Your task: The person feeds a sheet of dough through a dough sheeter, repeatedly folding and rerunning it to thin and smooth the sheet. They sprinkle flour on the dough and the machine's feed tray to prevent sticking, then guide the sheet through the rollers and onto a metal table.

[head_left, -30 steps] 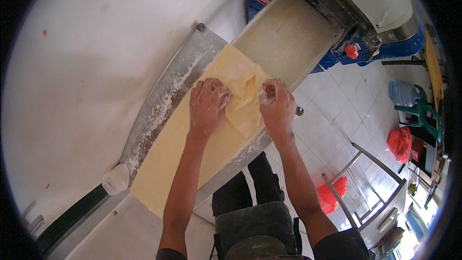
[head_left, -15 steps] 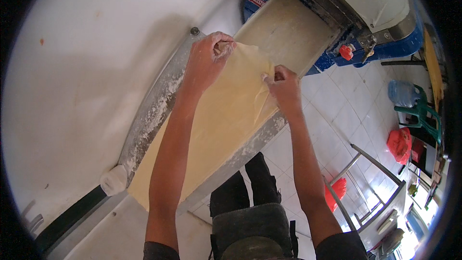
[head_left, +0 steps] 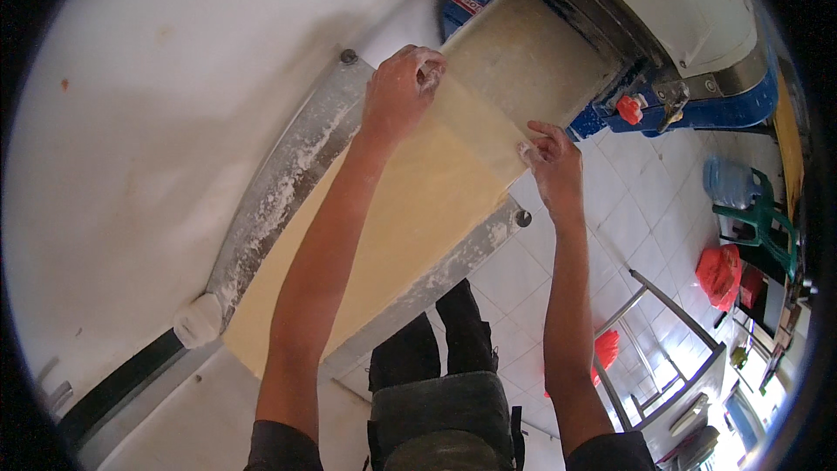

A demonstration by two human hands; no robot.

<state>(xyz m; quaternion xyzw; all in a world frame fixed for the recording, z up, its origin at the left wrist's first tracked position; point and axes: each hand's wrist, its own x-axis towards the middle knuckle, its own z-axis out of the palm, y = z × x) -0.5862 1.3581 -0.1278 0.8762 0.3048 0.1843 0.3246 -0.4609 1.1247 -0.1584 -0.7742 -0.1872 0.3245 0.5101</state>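
Note:
A wide, pale yellow sheet of dough (head_left: 410,201) lies along a floury metal tray (head_left: 283,196). Its far end reaches the light-coloured feed bed (head_left: 523,52) of a blue and white machine (head_left: 689,0). My left hand (head_left: 404,96) is closed at the dough's far left corner, its fingers curled and dusted with flour. At the far right corner, my right hand (head_left: 556,170) pinches the edge between a floury thumb and fingers. Part of each grip is hidden by the hand itself. The dough's far edge spans between both hands.
Red knobs (head_left: 629,109) stick out from the machine's side. A white wall (head_left: 174,122) runs along the left. On the tiled floor to the right stand a metal frame (head_left: 680,296), a green plastic chair (head_left: 767,222) and a red bag (head_left: 719,277).
Both hands have moved away from me and to the right, toward the machine, drawing the dough's far edge over the feed bed. The right hand's fingers have lifted and spread somewhat.

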